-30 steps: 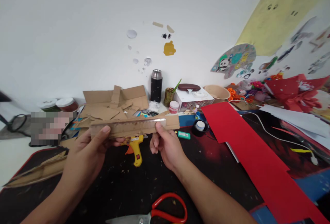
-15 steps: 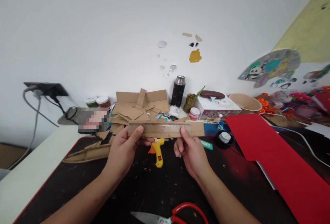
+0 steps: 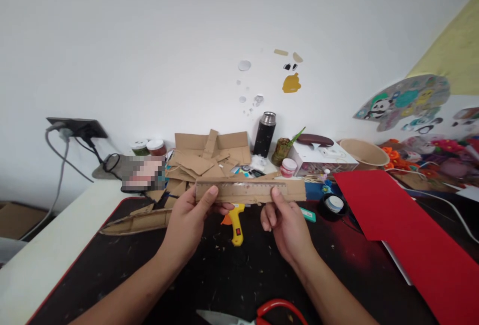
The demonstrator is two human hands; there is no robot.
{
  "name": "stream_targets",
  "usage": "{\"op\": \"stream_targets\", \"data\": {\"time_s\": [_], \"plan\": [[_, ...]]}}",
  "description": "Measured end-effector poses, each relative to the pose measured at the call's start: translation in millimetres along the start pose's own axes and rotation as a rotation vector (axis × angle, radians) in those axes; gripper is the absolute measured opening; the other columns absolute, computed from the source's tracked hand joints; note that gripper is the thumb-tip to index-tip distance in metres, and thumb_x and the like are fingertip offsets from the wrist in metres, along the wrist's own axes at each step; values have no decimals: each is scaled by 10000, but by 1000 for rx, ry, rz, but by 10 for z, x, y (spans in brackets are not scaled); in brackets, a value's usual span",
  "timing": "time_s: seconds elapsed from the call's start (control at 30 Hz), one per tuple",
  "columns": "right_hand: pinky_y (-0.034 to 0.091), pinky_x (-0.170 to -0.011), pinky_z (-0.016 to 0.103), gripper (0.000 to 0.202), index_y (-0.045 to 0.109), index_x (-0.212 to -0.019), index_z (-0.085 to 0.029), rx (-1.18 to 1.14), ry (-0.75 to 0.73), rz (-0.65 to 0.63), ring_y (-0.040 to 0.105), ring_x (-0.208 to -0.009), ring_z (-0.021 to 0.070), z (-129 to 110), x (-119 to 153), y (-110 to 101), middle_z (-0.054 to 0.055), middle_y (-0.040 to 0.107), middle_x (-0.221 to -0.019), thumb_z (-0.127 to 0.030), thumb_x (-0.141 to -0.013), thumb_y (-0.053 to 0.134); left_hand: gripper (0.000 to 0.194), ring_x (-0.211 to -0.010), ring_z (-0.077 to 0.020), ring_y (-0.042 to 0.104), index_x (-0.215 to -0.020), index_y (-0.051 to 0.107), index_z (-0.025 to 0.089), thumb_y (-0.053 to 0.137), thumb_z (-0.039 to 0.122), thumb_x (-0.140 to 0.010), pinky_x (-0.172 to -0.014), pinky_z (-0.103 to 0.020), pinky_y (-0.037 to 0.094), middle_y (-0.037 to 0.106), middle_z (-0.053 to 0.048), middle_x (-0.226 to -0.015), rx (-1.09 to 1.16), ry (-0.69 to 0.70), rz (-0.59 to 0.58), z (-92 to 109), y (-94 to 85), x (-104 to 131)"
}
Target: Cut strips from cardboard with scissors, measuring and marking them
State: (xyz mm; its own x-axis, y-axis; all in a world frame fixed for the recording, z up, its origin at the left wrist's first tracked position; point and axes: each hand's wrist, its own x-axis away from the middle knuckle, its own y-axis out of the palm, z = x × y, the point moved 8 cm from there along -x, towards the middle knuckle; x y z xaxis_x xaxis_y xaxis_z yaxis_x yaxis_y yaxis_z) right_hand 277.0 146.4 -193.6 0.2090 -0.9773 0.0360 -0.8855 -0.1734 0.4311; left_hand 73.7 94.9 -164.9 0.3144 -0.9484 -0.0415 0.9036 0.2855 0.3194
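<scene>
A clear ruler [image 3: 243, 191] lies flat along a cardboard strip [image 3: 298, 190], and I hold the two together above the desk. My left hand [image 3: 190, 218] grips their left end, thumb on the ruler's face and fingers behind the strip. Toward the other end, my right hand [image 3: 289, 225] pinches them with its thumb on the ruler, its other fingers curled below. The strip sticks out past the ruler on the right. Under and beyond my hands rests a yellow glue gun [image 3: 237, 230]. Red-handled scissors [image 3: 279, 306] lie at the near edge, partly cut off.
Cardboard scraps [image 3: 194, 163] are heaped at the back, with a curved cardboard piece [image 3: 138, 222] to the left. A black flask [image 3: 265, 135] stands by the wall. Red sheets [image 3: 396, 225] cover the right side. Near them sits a black bowl with a white-lidded jar [image 3: 334, 204].
The whole view has shifted slightly, so the scene sits a little farther right. Both hands keep the same hold on the ruler and cardboard strip.
</scene>
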Motion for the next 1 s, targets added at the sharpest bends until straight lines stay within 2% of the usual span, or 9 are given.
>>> {"op": "stream_targets", "data": {"time_s": [0.4, 0.67, 1.0], "plan": [[277, -458, 291, 720, 492, -469, -227, -25, -23, 15, 421, -384, 110, 3, -17, -31, -49, 387, -401, -703, -879, 843, 394, -690, -204, 770, -941, 770, 184, 911, 542, -852, -666, -295, 643, 811, -44, -775, -7, 7, -5, -33, -10, 9], [254, -462, 285, 748, 475, -427, -226, -13, -54, 15, 405, -373, 98, -21, -17, -3, -53, 365, -384, -684, -905, 824, 402, -658, -187, 764, -886, 786, 176, 970, 517, -776, -627, -253, 624, 810, -41, -755, 15, 5, 24, -5, 9, -14], [261, -458, 272, 765, 502, -434, -218, -13, -3, -73, 462, -377, 116, 27, 22, 92, -34, 397, -383, -754, -925, 742, 349, -642, -181, 755, -761, 771, 171, 1008, 427, -734, -636, -237, 637, 804, -41, -697, 37, 35, 40, 105, -25, -36]]}}
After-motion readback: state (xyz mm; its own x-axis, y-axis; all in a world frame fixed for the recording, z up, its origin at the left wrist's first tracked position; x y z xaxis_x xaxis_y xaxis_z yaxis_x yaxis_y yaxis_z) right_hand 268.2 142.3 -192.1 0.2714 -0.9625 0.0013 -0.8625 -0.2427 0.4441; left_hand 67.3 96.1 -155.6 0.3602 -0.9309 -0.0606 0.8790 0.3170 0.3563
